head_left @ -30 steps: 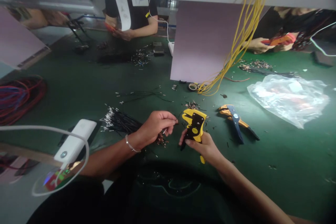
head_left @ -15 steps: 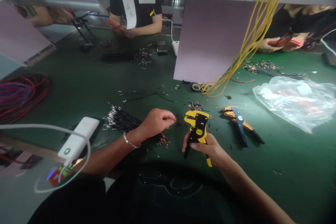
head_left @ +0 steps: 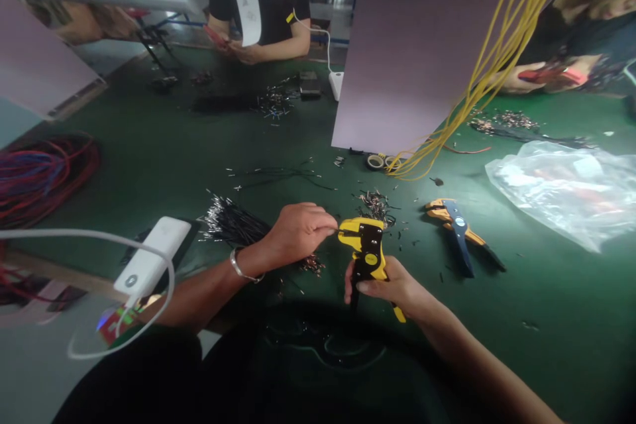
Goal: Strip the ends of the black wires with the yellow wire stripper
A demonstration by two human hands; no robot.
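My right hand (head_left: 390,283) is wrapped round the handles of a yellow and black wire stripper (head_left: 370,245), held upright with its jaws facing left. Pinched at the mouth of those jaws are the fingertips of my left hand (head_left: 305,228), on a thin black wire that is mostly hidden by the fingers. Beneath the left hand and forearm lies a bundle of black wires (head_left: 233,222), with silvery ends at the left and coppery ends at the right. Just behind the stripper is a small heap of cut wire scraps (head_left: 376,204).
A second wire stripper (head_left: 460,228), blue and orange, lies to the right, near a clear plastic bag (head_left: 571,185). Yellow wires (head_left: 477,86) hang from the shelf. A white power bank (head_left: 154,255) with a cable and red-blue wires (head_left: 44,175) lie left. Other people work across the table.
The stripper's jaws have closed up towards my left fingertips, and the tool has moved slightly left and down. My left hand has shifted a little to the right.
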